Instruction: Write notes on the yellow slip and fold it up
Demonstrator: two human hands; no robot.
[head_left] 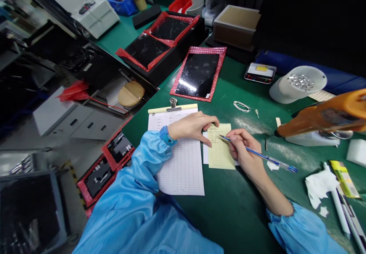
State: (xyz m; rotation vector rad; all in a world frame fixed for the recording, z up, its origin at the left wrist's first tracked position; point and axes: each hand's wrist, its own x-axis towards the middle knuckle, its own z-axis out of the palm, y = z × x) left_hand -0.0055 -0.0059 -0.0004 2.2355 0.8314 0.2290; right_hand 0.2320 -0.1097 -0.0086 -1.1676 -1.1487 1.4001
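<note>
Blue pen [263, 155], slanted, tip at flat yellow paper [221, 157], partly handwritten

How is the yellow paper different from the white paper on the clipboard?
The yellow paper is smaller than the white paper. The white paper is under a metal clip, but no clip shows on the yellow paper. The pen points at the yellow paper, not the white paper. Both lie flat.

I'm remotely viewing electronics workshop: dark panel [197, 73] lying in bubble wrap [208, 50] on green counter [237, 204], tub [277, 91] holding shiny bits [301, 82].
</note>
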